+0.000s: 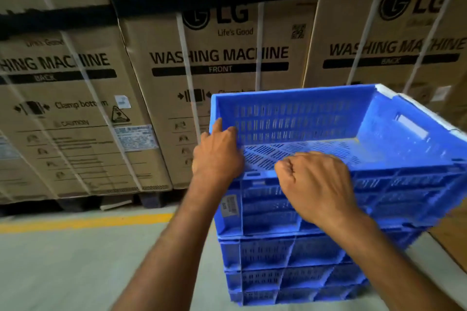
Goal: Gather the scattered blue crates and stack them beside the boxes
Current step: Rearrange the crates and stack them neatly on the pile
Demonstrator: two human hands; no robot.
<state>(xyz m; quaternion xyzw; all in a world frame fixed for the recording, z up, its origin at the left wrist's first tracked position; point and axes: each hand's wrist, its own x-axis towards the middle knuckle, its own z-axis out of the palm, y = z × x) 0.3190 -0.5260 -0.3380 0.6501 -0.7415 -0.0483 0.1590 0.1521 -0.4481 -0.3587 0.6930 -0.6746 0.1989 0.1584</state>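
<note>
A stack of blue slotted plastic crates [290, 272] stands on the floor at the lower right, in front of the cardboard boxes. The top crate [379, 184] is empty and sits slightly tilted on the stack. My left hand [217, 156] grips its near left corner, thumb on the outside and fingers over the rim. My right hand [316, 184] is curled over the near rim, fingers hooked inside. A barcode label [230, 206] is stuck on the crate's near left corner.
Tall cardboard washing machine boxes [219, 58], strapped with white bands, form a wall right behind the stack. A yellow floor line [83, 222] runs along their base. Grey concrete floor [75, 272] lies to the left. Another brown box edge [452, 240] shows at the right.
</note>
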